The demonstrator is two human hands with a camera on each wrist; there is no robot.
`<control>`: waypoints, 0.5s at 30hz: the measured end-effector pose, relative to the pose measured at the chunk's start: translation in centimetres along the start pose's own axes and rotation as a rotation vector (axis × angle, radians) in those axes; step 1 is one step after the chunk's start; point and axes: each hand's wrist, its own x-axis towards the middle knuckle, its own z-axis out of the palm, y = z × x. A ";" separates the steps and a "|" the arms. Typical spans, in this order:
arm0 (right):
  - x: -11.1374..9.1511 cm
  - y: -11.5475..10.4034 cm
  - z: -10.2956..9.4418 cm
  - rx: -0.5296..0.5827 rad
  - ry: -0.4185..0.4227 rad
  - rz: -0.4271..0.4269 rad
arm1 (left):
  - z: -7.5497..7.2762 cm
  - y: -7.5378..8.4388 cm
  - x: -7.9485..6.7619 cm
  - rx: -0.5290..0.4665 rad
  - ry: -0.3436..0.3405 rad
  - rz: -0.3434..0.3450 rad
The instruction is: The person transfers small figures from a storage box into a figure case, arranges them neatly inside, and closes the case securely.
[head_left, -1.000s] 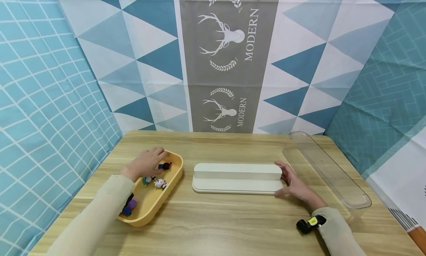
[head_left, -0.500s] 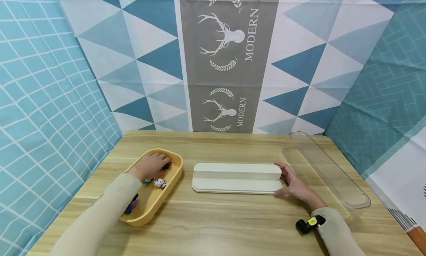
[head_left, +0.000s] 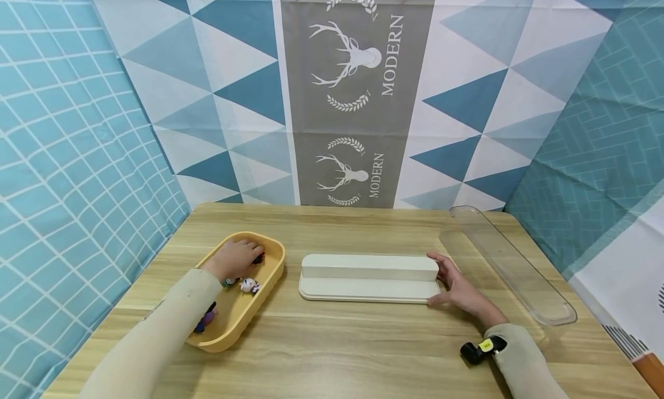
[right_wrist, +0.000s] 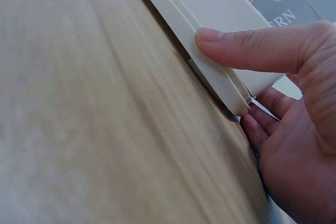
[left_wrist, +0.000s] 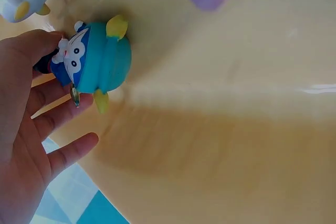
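Observation:
My left hand point(head_left: 236, 259) reaches down into a yellow tray point(head_left: 238, 334) on the left. Its thumb and forefinger pinch a small dark figurine point(head_left: 259, 259), partly hidden behind a teal figurine point(left_wrist: 107, 59) in the left wrist view. The other fingers are spread. A white figurine point(head_left: 250, 285) lies close by, and a purple and blue one point(head_left: 208, 317) sits nearer the tray's front end. At the table's middle, my right hand point(head_left: 459, 286) grips the right end of a long off-white stepped stand point(head_left: 369, 289). Its thumb point(right_wrist: 210, 35) presses the front edge while the fingers wrap the end.
A long clear plastic cover point(head_left: 510, 260) lies slantwise at the right of the wooden table point(head_left: 353, 353), just beyond my right hand. Patterned cloth point(head_left: 358, 99) hangs behind the table and along both sides.
My left hand has lowered into the tray, its fingers coming down onto the dark figurine. The right hand and the stand have stayed in place.

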 end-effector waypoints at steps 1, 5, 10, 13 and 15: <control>0.0 0.0 0.0 0.000 0.000 -0.002 | -0.2 0.1 -0.1 -0.007 0.004 -0.001; 0.0 0.0 0.0 -0.001 0.001 -0.005 | -0.7 0.0 -0.3 -0.041 -0.002 -0.012; -0.1 0.0 0.0 0.000 0.004 0.006 | -1.0 -0.8 -0.2 -0.095 -0.003 -0.046; -0.1 0.0 0.0 -0.001 0.006 0.007 | -1.5 -1.6 -0.2 -0.205 0.004 -0.070; -0.1 0.0 0.0 -0.002 0.004 0.007 | -2.0 -2.1 -0.2 -0.322 0.003 -0.086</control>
